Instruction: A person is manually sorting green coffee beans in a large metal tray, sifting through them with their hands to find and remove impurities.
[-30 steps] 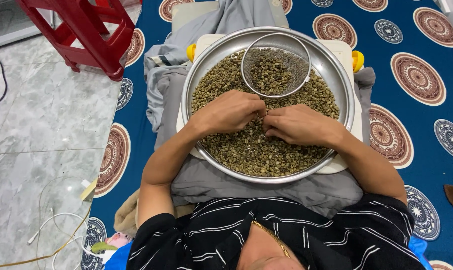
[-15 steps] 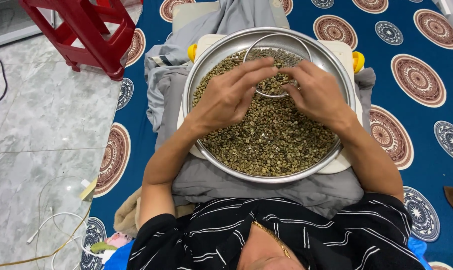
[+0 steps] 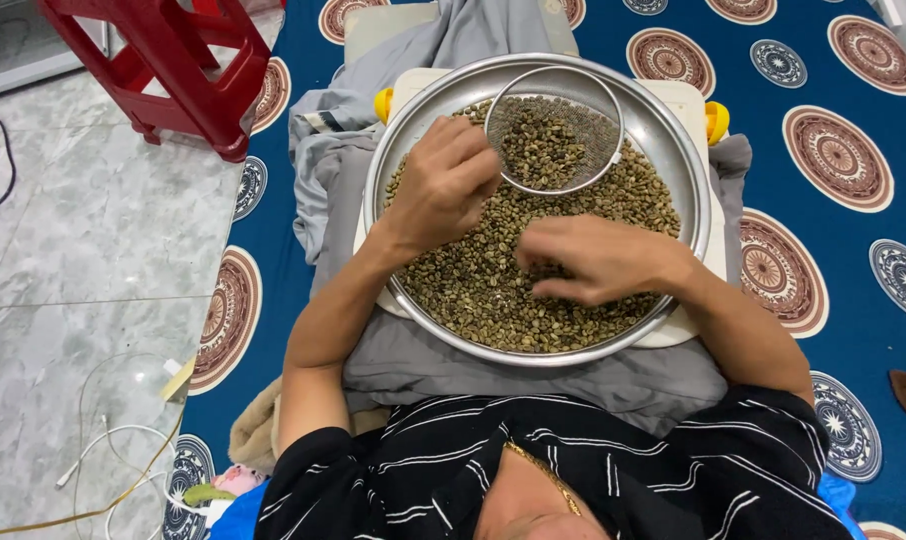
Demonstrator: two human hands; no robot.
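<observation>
Marble floor [image 3: 93, 250] and a red plastic stool [image 3: 173, 65] lie at the far left, beside a blue patterned mat [image 3: 853, 250]. Centre, a round metal tray [image 3: 673, 130] of greenish beans [image 3: 473, 290] rests on the person's lap. Left hand [image 3: 443, 185] sits on the beans, fingers curled loosely, tips just beside the rim of a small wire sieve [image 3: 558, 130] lying on the far beans and partly filled. Right hand [image 3: 598, 260] hovers low over the near-right beans, fingers half bent; whether it grips any cannot be told.
</observation>
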